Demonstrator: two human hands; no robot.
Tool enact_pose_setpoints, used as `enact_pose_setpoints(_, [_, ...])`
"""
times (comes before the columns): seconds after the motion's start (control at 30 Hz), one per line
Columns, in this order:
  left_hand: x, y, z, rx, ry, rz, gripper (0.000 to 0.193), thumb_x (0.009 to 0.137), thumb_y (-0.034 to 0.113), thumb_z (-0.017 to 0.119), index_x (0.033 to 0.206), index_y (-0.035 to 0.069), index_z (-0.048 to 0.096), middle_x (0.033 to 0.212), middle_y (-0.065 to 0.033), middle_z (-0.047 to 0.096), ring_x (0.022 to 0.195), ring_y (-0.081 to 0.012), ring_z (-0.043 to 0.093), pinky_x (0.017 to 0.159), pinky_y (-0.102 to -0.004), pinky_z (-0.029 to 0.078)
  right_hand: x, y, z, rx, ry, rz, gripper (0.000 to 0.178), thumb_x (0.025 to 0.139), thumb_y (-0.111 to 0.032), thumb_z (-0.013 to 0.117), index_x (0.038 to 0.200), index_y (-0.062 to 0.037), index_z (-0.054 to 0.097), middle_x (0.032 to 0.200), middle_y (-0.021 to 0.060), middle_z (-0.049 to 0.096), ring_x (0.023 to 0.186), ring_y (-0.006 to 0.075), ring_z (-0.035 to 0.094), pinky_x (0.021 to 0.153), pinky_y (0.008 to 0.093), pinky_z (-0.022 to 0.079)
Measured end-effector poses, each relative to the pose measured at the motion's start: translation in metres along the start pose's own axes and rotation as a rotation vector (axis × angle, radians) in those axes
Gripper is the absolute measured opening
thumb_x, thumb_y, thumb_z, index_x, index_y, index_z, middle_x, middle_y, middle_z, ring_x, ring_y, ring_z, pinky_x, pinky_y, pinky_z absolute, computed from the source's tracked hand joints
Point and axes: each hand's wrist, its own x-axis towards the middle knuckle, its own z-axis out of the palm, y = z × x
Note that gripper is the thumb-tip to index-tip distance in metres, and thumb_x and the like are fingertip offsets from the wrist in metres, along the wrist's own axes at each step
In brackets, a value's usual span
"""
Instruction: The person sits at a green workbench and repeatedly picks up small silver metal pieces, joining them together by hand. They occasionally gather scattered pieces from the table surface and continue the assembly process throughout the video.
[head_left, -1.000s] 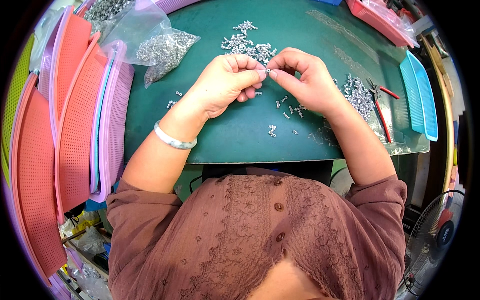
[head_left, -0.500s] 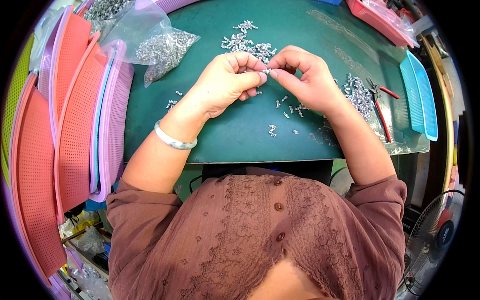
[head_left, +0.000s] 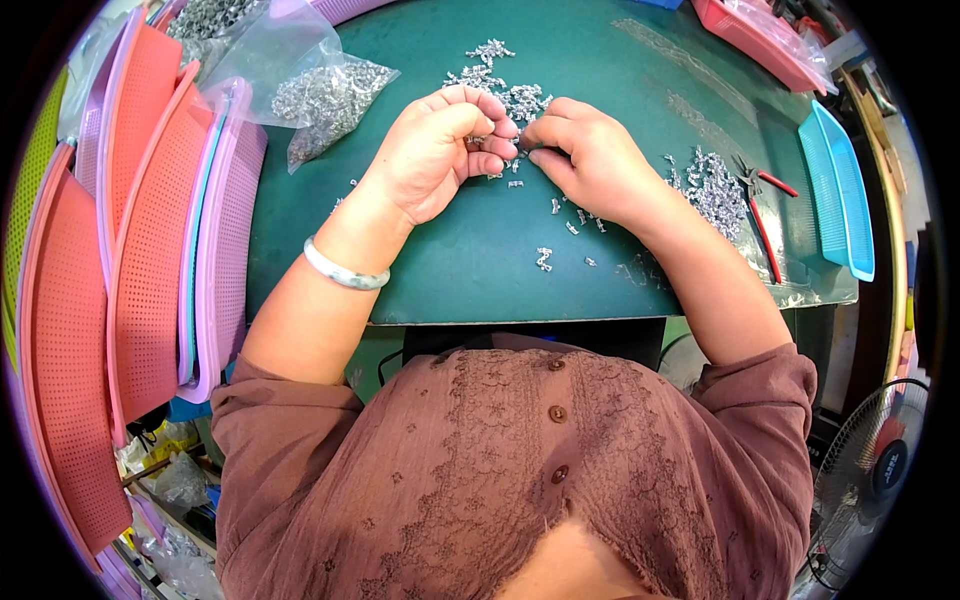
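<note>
Over the middle of the table, my left hand (head_left: 438, 152) has its fingers curled in toward the thumb; whether a small metal part sits in them is hidden. Close beside it, my right hand (head_left: 592, 158) is closed with thumb and forefinger drawn together, and what they hold is too small to make out. Just beyond the fingertips lies a loose pile of small silver metal parts (head_left: 522, 103). Several single metal parts (head_left: 543, 259) are scattered nearer to me. Right of my right wrist is a second heap of silver parts (head_left: 716, 195).
Red-handled pliers (head_left: 765, 230) lie beside the right heap, with a blue basket (head_left: 838, 190) at the table's right edge. A clear bag of metal parts (head_left: 335, 105) rests at the back left. Stacked pink and purple baskets (head_left: 150, 250) line the left side; a fan (head_left: 875, 470) stands lower right.
My hands have parted slightly; the small metal part pinched between them is no longer visible there. My left hand has shifted a little left, and my right fingers point lower toward the table.
</note>
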Motion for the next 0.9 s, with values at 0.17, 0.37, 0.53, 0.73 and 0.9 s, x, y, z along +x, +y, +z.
enact_pose_setpoints(0.17, [0.001,-0.003,-0.001,0.085,0.032,-0.054,0.008,0.084,0.007,0.051,0.088,0.003,0.055,0.078,-0.0053,0.058,0.063,-0.0111,0.055,0.054,-0.0198,0.044,-0.002,-0.002,-0.004,-0.037,-0.058,-0.017,0.004,0.074,-0.007,0.058,0.074,-0.0033,0.056,0.077,0.0109,0.054,0.078,0.0296,0.054,0.069,0.0388,0.045])
enact_pose_setpoints(0.37, [-0.002,0.001,0.006,0.379,0.022,-0.162,0.013,0.086,0.016,0.055,0.082,0.005,0.057,0.069,-0.0014,0.057,0.055,-0.007,0.052,0.044,-0.017,0.038,-0.002,-0.007,-0.009,0.0,0.034,-0.077,0.007,0.074,-0.007,0.058,0.079,-0.0026,0.054,0.079,0.0116,0.054,0.079,0.0303,0.053,0.07,0.0389,0.044])
enact_pose_setpoints(0.53, [-0.005,-0.004,0.011,0.402,-0.023,-0.119,0.013,0.086,0.016,0.057,0.082,0.004,0.057,0.069,-0.001,0.058,0.054,-0.0056,0.052,0.044,-0.016,0.038,-0.001,-0.009,-0.009,0.089,0.118,-0.133,0.009,0.073,-0.004,0.059,0.081,-0.0019,0.055,0.079,0.0118,0.056,0.077,0.0303,0.055,0.068,0.0368,0.046])
enact_pose_setpoints(0.73, [-0.004,-0.005,0.009,0.369,-0.011,-0.067,0.01,0.086,0.013,0.057,0.085,0.003,0.058,0.07,-0.0009,0.058,0.054,-0.0049,0.052,0.045,-0.0157,0.04,-0.003,-0.01,-0.011,0.39,0.117,0.045,0.011,0.078,-0.003,0.058,0.088,0.0013,0.056,0.078,0.0083,0.06,0.068,0.0157,0.058,0.062,0.0276,0.047])
enact_pose_setpoints(0.9, [-0.003,-0.005,0.009,0.365,0.001,-0.041,0.009,0.085,0.012,0.057,0.086,0.003,0.059,0.07,-0.0008,0.059,0.054,-0.0048,0.052,0.045,-0.0157,0.04,-0.004,-0.004,-0.011,0.456,0.093,0.146,0.012,0.081,-0.007,0.058,0.089,0.0022,0.058,0.071,0.0051,0.059,0.064,0.0085,0.052,0.059,0.0241,0.045])
